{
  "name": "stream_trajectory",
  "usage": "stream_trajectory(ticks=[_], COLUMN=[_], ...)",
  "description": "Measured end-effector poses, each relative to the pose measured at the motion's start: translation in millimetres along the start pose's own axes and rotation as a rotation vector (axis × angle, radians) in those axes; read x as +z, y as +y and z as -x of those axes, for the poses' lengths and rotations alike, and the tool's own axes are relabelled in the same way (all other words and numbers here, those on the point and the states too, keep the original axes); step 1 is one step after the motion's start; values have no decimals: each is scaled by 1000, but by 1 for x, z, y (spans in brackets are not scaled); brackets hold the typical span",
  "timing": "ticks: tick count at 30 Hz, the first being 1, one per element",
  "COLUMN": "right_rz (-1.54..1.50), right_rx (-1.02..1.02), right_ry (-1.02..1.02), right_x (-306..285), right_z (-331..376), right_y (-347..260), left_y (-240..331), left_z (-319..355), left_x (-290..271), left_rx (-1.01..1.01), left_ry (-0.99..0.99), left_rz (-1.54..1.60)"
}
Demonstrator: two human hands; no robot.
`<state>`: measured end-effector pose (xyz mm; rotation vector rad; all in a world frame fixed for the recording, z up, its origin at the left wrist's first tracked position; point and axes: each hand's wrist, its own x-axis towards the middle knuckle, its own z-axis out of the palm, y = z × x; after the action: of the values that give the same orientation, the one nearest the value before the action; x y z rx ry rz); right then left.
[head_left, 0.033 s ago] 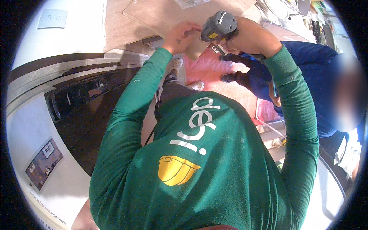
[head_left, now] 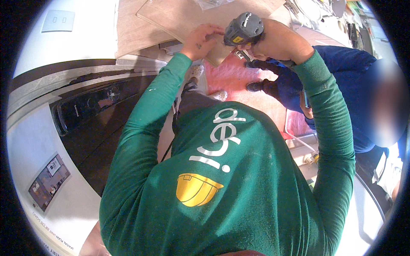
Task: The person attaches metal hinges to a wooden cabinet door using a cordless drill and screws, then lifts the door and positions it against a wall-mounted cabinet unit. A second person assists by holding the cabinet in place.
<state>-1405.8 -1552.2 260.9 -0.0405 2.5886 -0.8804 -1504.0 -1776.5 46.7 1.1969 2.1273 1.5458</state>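
A dark grey cordless drill [head_left: 244,29] with a yellow label is held up at the top middle. My right hand [head_left: 275,42] is wrapped round its grip, most of which is hidden. Just left of the drill, a small light-brown wooden board [head_left: 219,52] is tilted in my left hand [head_left: 202,41], its fingers bent over the upper edge. The drill's front end is hidden, so I cannot tell whether it touches the board.
A wooden worktop [head_left: 171,17] lies beyond my hands, with cables and tools [head_left: 318,15] at the far right. A person in blue [head_left: 354,98] stands close on my right. A black panel [head_left: 98,102] is left; pinkish floor [head_left: 232,79] shows below.
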Motion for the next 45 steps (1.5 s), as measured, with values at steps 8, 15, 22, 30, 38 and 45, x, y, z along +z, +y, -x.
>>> stream_trajectory(ticks=[8,15,22,30,38,45], right_rz=[212,352,163,-305,-343,-316], right_rx=[10,-174,-89,243,177,205], right_ry=[-100,-13,-153,172,273,290], right_x=[-6,-6,-31,-64,-21,-12], right_z=[-12,-19,-23,24,28,22], right_y=[-5,9,-9,4,2,17], left_y=[-4,-5,-9,-10,-5,-15], left_z=[-6,-6,-23,-54,-81,-80], left_x=[-2,-5,-11,-24,-15,0], left_rx=[86,52,112,137,168,251], left_ry=[40,21,-119,-225,-380,-363], left_rz=[-112,-144,-381,-301,-346,-273])
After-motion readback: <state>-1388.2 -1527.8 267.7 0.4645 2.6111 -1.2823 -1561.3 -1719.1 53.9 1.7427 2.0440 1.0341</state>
